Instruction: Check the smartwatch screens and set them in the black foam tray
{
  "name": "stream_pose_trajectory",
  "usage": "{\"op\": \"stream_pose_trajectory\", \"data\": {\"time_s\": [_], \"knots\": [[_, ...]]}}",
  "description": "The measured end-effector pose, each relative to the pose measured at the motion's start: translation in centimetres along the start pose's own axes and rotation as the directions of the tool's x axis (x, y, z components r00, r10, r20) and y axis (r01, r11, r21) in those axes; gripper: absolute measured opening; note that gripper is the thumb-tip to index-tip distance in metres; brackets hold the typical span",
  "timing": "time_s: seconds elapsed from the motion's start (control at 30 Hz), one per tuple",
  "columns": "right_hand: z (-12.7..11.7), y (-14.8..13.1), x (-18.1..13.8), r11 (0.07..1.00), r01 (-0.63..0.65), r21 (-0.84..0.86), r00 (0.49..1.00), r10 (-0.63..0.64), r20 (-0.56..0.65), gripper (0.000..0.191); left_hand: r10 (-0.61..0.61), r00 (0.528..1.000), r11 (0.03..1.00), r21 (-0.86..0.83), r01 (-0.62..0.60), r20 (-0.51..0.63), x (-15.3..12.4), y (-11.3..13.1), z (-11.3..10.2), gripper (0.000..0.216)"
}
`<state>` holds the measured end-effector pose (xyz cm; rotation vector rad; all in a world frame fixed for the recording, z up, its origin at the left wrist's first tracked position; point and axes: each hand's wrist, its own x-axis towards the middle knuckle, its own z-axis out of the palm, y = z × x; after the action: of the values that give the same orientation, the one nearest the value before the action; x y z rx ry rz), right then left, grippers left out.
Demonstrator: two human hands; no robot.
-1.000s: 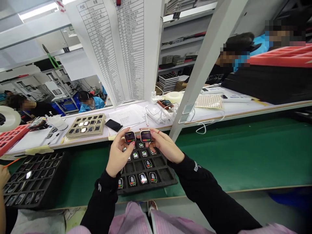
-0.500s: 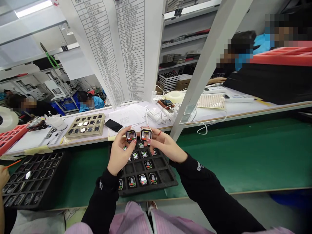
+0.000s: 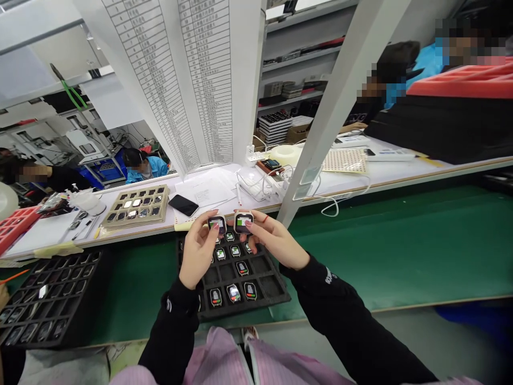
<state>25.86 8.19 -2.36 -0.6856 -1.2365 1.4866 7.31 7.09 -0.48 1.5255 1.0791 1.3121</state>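
Observation:
My left hand (image 3: 199,250) is closed round a square smartwatch (image 3: 217,224), its thumb on the lit screen. In my right hand (image 3: 276,240) is a second smartwatch (image 3: 243,222), gripped by the edges with the thumb over its screen. Both screens show a white and green picture, and the two watches are side by side, a small gap apart. Below them lies a black foam tray (image 3: 272,291) with several lit watches in its compartments; some compartments hold nothing. My hands and the held watches hide the tray's far part.
A second black tray (image 3: 76,321) of watches stands at the left, near another person's hand (image 3: 4,295). On the raised shelf are a phone (image 3: 183,205), a beige watch tray (image 3: 160,213), and white cables (image 3: 256,187). A slanted white post (image 3: 316,139) rises right of my hands.
Both watch screens have switched from a camera-like picture to a white and green one. My thumbs have shifted onto the screens, and the view has moved slightly.

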Motion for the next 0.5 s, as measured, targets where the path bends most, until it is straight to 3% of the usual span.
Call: {"op": "stream_pose_trajectory", "data": {"time_s": [0.27, 0.5], "knots": [[-0.42, 0.32, -0.16, 0.999, 0.043, 0.014, 0.997, -0.043, 0.064, 0.053, 0.007, 0.996, 0.999, -0.049, -0.003, 0.088, 0.08, -0.67, 0.27, 0.044], [0.00, 0.62, 0.15, 1.000, -0.011, 0.012, 1.000, 0.010, 0.029, 0.048, -0.017, 0.997, 0.998, -0.066, 0.022, 0.074, -0.30, -0.73, -0.07, 0.040]]}}
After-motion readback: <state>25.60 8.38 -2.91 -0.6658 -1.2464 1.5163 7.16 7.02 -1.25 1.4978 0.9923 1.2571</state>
